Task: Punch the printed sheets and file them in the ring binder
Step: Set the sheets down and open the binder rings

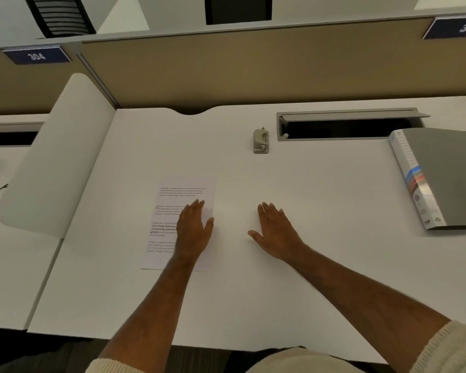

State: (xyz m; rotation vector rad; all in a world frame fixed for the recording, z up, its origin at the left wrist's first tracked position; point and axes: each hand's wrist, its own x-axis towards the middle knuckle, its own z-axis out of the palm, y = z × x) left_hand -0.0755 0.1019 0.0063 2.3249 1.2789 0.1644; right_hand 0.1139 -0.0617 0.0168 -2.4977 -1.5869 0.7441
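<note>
The printed sheets [170,211] lie flat on the white desk [320,184], left of centre. My left hand [193,228] rests palm down on their right half, fingers together and holding nothing. My right hand [276,230] lies flat on the bare desk to the right of the sheets, fingers slightly apart. A small grey hole punch [261,140] stands farther back near the middle of the desk. The grey ring binder [447,179] lies closed at the right edge, its labelled spine facing me.
An open cable tray [347,127] is sunk into the desk behind the binder. A tan partition wall [253,68] closes the back. A white rounded divider [57,157] separates a neighbouring desk on the left, where cables lie.
</note>
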